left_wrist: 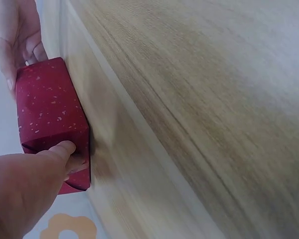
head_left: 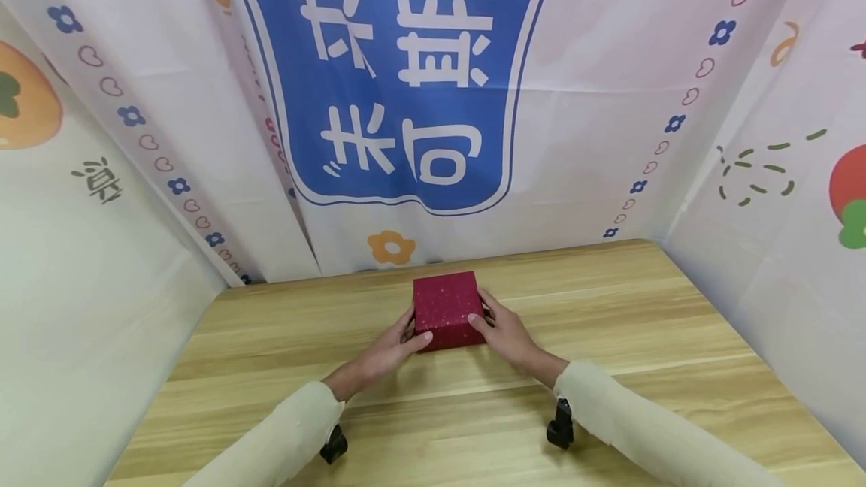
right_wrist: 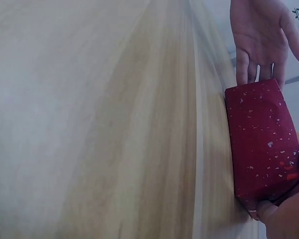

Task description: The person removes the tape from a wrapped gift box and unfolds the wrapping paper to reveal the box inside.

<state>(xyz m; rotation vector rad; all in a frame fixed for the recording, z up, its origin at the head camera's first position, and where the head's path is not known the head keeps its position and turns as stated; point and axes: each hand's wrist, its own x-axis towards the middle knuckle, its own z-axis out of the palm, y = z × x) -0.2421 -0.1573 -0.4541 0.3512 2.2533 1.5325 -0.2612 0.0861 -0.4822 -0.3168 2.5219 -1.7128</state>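
A small dark-red box (head_left: 446, 300), flecked with pale spots, is at the far middle of the wooden table, between both hands. My left hand (head_left: 386, 352) holds its left end, with the thumb by the front corner and the fingers along the side. On the opposite end, my right hand (head_left: 507, 333) grips it, thumb over the front upper edge and fingers along the right side. In the left wrist view the speckled front of the box (left_wrist: 52, 107) shows close to the tabletop. The right wrist view shows my left palm (right_wrist: 261, 37) beyond the box. Some fingertips are hidden.
The wood-grain table (head_left: 433, 427) runs back to a printed cloth (head_left: 575, 171) with a blue sign panel. Printed walls stand at the left and right. Black straps (head_left: 560, 425) hang below the pale sleeves (head_left: 622, 404).
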